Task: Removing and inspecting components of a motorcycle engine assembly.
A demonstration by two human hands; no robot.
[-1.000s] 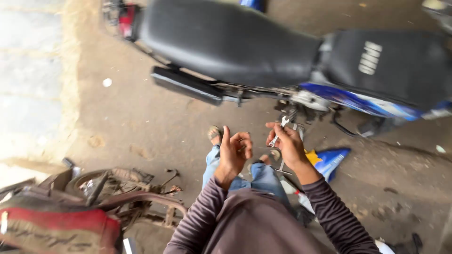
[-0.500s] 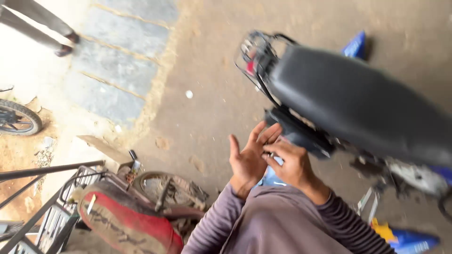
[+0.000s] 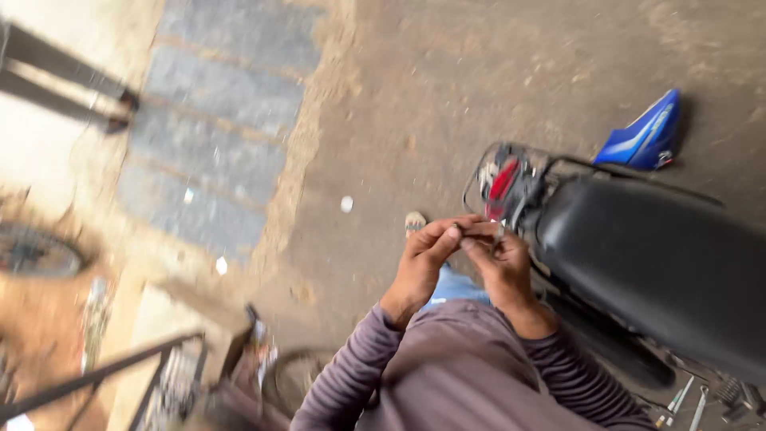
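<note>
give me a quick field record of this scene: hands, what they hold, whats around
left hand: left hand raised, fingers meeting the right hand's
right hand: right hand raised, pinching a small thin metal piece, too blurred to identify
beside hands: black padded motorcycle seat with red tail light
ground: brown dirt floor; blue plastic motorcycle panel lying beyond the seat
lower right: metal hand tools on the ground
clothing: purple striped long sleeves

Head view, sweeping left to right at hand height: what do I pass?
Bicycle wheel → grey paving slabs → white scrap on the ground → left hand → right hand → red tail light → black motorcycle seat.
</note>
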